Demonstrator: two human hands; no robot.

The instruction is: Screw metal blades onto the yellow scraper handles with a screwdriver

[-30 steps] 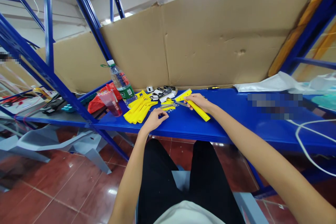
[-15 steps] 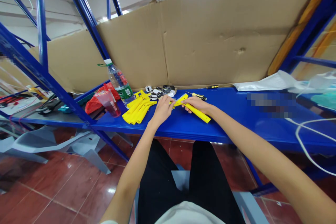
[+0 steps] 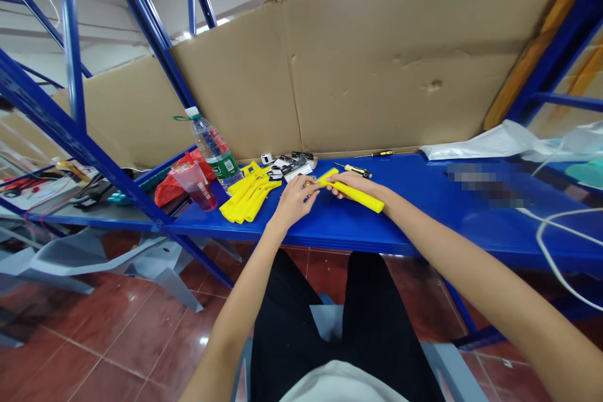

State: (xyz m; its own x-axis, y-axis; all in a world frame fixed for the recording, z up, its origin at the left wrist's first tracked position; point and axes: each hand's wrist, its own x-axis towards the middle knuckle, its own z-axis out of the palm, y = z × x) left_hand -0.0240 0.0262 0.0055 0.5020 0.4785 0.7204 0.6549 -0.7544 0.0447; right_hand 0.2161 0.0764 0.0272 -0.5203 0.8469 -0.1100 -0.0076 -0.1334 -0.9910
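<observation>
A yellow plastic handle (image 3: 360,196) with a forked head is held above the blue table. My right hand (image 3: 347,183) is closed around it near the fork, and the thick tube end points right and towards me. At the left side of the head, my left hand (image 3: 296,196) has its fingertips pinched on it; any small part between them is too small to make out. Left of my left hand lies a pile of several similar yellow handles (image 3: 249,195). Behind my hands are small black and white packets (image 3: 294,166). A yellow-and-black screwdriver (image 3: 357,171) lies just beyond my right hand.
A water bottle (image 3: 217,151) and a pink-red plastic cup (image 3: 195,188) stand left, beside a red bag (image 3: 169,188). Another screwdriver (image 3: 381,153) lies by the cardboard wall (image 3: 377,75). White plastic bags (image 3: 480,141) and a white cable (image 3: 541,239) are on the right.
The handle's tube end has swung slightly up and to the right. The fork's angle has turned, and my left fingers have shifted a little on the head.
</observation>
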